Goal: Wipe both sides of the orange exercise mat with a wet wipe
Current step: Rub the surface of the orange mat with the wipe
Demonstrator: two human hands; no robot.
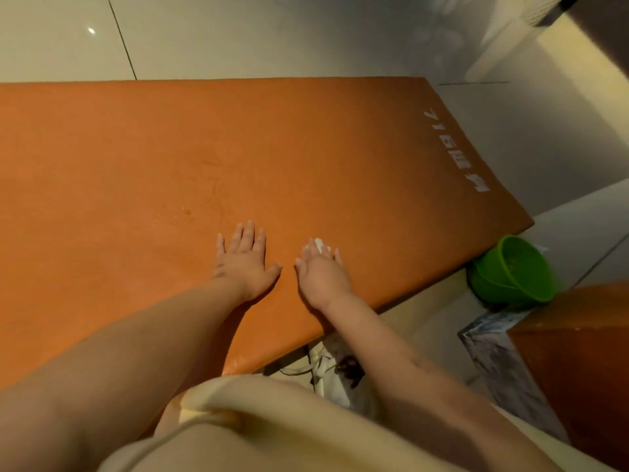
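The orange exercise mat (306, 148) lies flat on the tiled floor and fills most of the view, with white lettering near its right end. My left hand (243, 262) rests flat on the mat, fingers straight and spread. Just to its right, my right hand (321, 270) presses a small white wet wipe (319, 244) onto the mat; only a bit of the wipe shows past the fingertips. A few damp marks glisten on the mat left of my left hand.
A green plastic bowl (514, 270) sits on the floor off the mat's near right corner. A dark orange-brown block (578, 362) with a patterned side stands at the right. Pale glossy floor tiles (238, 35) extend beyond the mat's far edge.
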